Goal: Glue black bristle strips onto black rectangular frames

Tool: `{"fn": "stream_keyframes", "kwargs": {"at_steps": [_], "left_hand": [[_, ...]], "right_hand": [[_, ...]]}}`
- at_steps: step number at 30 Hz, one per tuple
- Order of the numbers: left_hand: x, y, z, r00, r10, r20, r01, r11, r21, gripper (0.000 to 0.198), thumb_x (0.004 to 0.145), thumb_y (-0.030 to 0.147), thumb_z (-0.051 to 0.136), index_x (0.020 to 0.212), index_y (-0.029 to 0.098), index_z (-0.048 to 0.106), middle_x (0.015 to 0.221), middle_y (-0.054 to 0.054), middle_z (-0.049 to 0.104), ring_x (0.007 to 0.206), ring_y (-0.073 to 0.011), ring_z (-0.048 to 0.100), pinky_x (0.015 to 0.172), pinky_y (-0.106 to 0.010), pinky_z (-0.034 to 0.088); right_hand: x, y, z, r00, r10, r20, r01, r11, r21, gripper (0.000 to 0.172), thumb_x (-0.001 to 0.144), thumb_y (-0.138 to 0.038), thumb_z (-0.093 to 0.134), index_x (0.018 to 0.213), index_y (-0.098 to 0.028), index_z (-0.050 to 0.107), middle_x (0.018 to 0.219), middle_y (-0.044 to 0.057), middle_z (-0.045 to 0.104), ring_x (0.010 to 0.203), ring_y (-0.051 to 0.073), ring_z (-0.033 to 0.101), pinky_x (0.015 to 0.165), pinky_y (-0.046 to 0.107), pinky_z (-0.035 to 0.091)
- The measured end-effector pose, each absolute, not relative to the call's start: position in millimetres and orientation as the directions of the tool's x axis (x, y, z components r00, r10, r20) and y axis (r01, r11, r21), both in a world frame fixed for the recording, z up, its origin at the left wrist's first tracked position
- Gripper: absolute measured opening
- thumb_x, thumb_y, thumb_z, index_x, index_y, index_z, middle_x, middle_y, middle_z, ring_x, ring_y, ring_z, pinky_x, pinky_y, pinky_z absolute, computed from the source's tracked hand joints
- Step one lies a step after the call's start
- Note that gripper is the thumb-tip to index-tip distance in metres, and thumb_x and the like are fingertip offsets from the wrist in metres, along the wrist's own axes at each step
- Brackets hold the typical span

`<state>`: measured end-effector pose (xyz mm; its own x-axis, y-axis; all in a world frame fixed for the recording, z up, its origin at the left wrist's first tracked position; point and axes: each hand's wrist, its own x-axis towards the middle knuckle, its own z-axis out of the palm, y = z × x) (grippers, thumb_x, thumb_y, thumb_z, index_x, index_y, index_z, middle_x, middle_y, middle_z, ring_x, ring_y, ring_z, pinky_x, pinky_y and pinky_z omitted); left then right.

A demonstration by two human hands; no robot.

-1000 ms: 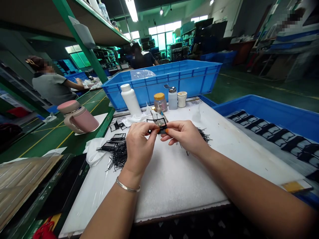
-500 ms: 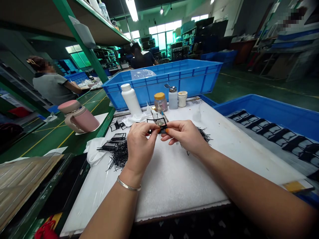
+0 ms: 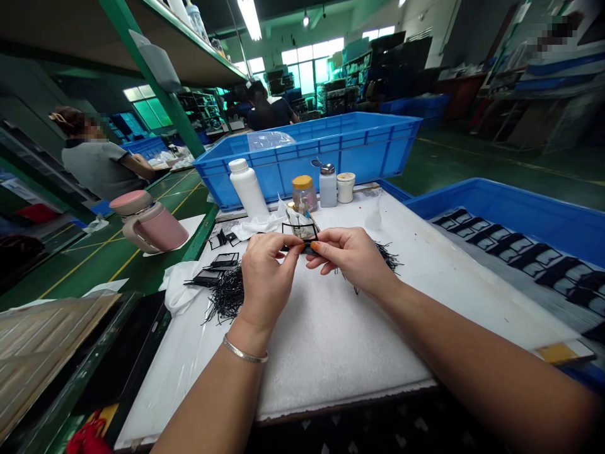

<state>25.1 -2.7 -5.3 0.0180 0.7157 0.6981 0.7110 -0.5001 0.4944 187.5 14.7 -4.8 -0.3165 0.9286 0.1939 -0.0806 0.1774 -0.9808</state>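
Observation:
Between my two hands, over the middle of the white foam-covered table [image 3: 340,347], is a small black rectangular frame [image 3: 308,239]. My left hand [image 3: 267,271] pinches its left part between thumb and fingers. On the other side, my right hand [image 3: 352,258] grips the lower right edge with thumb and forefinger. Fingertips hide part of the frame's lower edge. Beside my left hand lies a heap of thin black strips [image 3: 227,295], with several more black frames [image 3: 224,260] behind it. Another bunch of black strips [image 3: 387,255] shows past my right hand.
A white bottle [image 3: 249,189], an orange-lidded jar [image 3: 304,192], a pump bottle [image 3: 328,186] and a white tub [image 3: 346,188] line the back edge. Behind them stands a blue crate [image 3: 331,148]. Another blue crate [image 3: 510,208] holds black pieces at right. A pink mug [image 3: 154,224] stands left.
The black frame has tilted slightly and shifted a little to the right between my fingers. Both hands stay in nearly the same place and keep their hold.

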Motion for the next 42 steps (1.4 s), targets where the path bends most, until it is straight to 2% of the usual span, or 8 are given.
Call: {"fn": "stream_keyframes", "kwargs": {"at_steps": [5, 7, 9, 12, 14, 18, 26, 42], "left_hand": [[25.6, -3.2, -4.4, 0.019, 0.727, 0.686, 0.698, -0.501, 0.512, 0.007, 0.082, 0.016, 0.067, 0.082, 0.022, 0.07, 0.082, 0.001, 0.068, 0.084, -0.0161, 0.056, 0.063, -0.024, 0.049], [25.4, -2.4, -3.9, -0.016, 0.741, 0.671, 0.676, -0.486, 0.553, 0.004, 0.081, 0.019, 0.068, 0.083, 0.022, 0.068, 0.086, 0.001, 0.066, 0.085, -0.0157, 0.056, 0.062, -0.023, 0.049], [25.0, -0.6, -3.5, -0.086, 0.763, 0.64, 0.629, -0.457, 0.629, 0.014, 0.077, 0.021, 0.072, 0.087, 0.021, 0.064, 0.091, 0.0, 0.064, 0.085, -0.0153, 0.056, 0.06, -0.022, 0.048], [23.5, 3.5, -4.0, -0.181, 0.814, 0.551, 0.511, -0.401, 0.76, 0.033, 0.07, 0.024, 0.078, 0.095, 0.02, 0.057, 0.098, -0.002, 0.061, 0.086, -0.0151, 0.054, 0.061, -0.021, 0.047], [22.4, 6.1, -4.6, -0.183, 0.863, 0.471, 0.387, -0.378, 0.841, 0.041, 0.069, 0.025, 0.079, 0.101, 0.02, 0.055, 0.097, -0.003, 0.062, 0.086, -0.0151, 0.055, 0.064, -0.022, 0.047], [20.9, 7.6, -4.2, -0.082, 0.945, 0.316, 0.124, -0.305, 0.944, 0.036, 0.072, 0.028, 0.077, 0.1, 0.017, 0.058, 0.083, -0.002, 0.062, 0.074, -0.0129, 0.056, 0.06, -0.021, 0.046], [19.7, 7.2, -2.6, -0.118, 0.957, 0.266, 0.061, -0.261, 0.963, 0.034, 0.067, 0.028, 0.08, 0.092, 0.014, 0.061, 0.076, 0.0, 0.059, 0.067, -0.0098, 0.052, 0.052, -0.017, 0.043], [20.8, 7.3, -4.5, -0.102, 0.941, 0.322, 0.095, -0.313, 0.945, 0.027, 0.068, 0.026, 0.077, 0.087, 0.015, 0.062, 0.075, -0.001, 0.057, 0.065, -0.0109, 0.05, 0.049, -0.019, 0.042]], "right_hand": [[188.1, 15.8, -6.7, -0.305, 0.931, 0.202, -0.075, 0.188, -0.979, 0.023, 0.085, -0.033, 0.064, 0.083, -0.01, 0.066, 0.074, 0.008, 0.071, 0.067, 0.017, 0.072, 0.051, 0.018, 0.053], [188.3, 15.9, -6.7, -0.302, 0.935, 0.186, -0.09, 0.166, -0.982, 0.023, 0.084, -0.033, 0.065, 0.082, -0.011, 0.065, 0.074, 0.008, 0.071, 0.066, 0.016, 0.072, 0.051, 0.018, 0.053], [188.5, 16.1, -6.5, -0.304, 0.939, 0.16, -0.113, 0.131, -0.985, 0.022, 0.084, -0.033, 0.066, 0.082, -0.011, 0.065, 0.074, 0.008, 0.072, 0.064, 0.016, 0.071, 0.051, 0.018, 0.053], [189.1, 16.6, -6.2, -0.322, 0.937, 0.134, -0.138, 0.093, -0.986, 0.021, 0.083, -0.032, 0.066, 0.082, -0.011, 0.065, 0.072, 0.008, 0.072, 0.062, 0.014, 0.07, 0.052, 0.017, 0.053], [189.9, 17.2, -6.1, -0.34, 0.931, 0.132, -0.15, 0.085, -0.985, 0.021, 0.083, -0.032, 0.067, 0.082, -0.011, 0.066, 0.072, 0.007, 0.072, 0.061, 0.013, 0.07, 0.052, 0.017, 0.053], [191.5, 18.4, -4.6, -0.368, 0.923, 0.11, -0.161, 0.054, -0.986, 0.02, 0.082, -0.031, 0.067, 0.081, -0.011, 0.067, 0.071, 0.006, 0.072, 0.06, 0.013, 0.069, 0.053, 0.016, 0.053], [188.9, 17.5, -0.4, -0.364, 0.929, 0.06, -0.122, 0.017, -0.992, 0.017, 0.084, -0.019, 0.057, 0.089, -0.011, 0.071, 0.076, 0.008, 0.073, 0.063, 0.013, 0.07, 0.053, 0.017, 0.054], [190.5, 18.0, -3.6, -0.34, 0.934, 0.11, -0.069, 0.092, -0.993, 0.018, 0.078, -0.018, 0.059, 0.088, -0.012, 0.073, 0.071, 0.007, 0.073, 0.062, 0.015, 0.07, 0.051, 0.018, 0.053]]}}
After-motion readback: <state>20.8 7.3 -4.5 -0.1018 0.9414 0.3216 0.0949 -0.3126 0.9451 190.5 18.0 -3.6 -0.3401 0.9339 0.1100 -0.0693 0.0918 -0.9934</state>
